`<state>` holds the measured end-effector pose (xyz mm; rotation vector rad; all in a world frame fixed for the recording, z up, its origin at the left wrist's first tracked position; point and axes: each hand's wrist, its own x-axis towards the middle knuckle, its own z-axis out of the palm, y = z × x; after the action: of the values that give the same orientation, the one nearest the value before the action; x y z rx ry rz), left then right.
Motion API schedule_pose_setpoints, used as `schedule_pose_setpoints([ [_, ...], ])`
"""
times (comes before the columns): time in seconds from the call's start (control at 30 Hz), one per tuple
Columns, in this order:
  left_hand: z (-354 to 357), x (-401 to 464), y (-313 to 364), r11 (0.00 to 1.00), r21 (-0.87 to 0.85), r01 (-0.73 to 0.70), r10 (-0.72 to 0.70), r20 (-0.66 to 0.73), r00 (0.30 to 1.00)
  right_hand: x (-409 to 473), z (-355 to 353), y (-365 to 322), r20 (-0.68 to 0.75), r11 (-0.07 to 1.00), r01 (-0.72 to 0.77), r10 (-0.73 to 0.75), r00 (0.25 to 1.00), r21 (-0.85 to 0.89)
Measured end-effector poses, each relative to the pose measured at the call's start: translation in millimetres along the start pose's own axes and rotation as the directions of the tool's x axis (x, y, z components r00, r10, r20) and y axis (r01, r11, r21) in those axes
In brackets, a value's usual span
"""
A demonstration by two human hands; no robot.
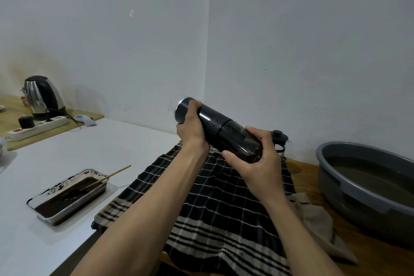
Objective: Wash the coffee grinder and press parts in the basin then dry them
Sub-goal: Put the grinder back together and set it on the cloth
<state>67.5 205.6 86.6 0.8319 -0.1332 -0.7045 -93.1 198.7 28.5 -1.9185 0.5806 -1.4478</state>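
While both hands grip it, the coffee grinder [215, 125] hangs tilted above the checked cloth [215, 215].
Left hand [190, 125] wraps its top, right hand [257, 159] its jar; press [280, 141] behind, basin [363, 188] right of cloth, tray [69, 195] left.

Left hand [190, 125] curled, right hand [257, 161] curled — raised

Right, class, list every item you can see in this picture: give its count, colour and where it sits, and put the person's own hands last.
coffee grinder: one, black with a dark clear jar, held in the air above the cloth
checked cloth: one, black and white, spread on the counter
beige cloth: one, beside the basin
basin: one, grey, holding water, far right
French press: one, black top, behind the right hand
tray: one, metal, holding dark liquid and a wooden stick, left
kettle: one, steel and black, far left
power strip: one, white, by the kettle
left hand: grips the grinder's upper body
right hand: grips the jar end
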Motion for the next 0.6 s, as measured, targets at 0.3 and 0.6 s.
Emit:
schedule_pose_setpoints([
  [0.3,1,8,17,1.000,0.016,-0.012,0.013,-0.082,0.997,-17,8,5,-0.088,0.988,0.045,-0.059,0.994,-0.150],
  [0.6,-5,17,41,0.994,-0.106,0.034,-0.046,-0.119,0.992,-6,9,4,-0.057,1.000,-0.004,0.004,0.998,0.004],
])
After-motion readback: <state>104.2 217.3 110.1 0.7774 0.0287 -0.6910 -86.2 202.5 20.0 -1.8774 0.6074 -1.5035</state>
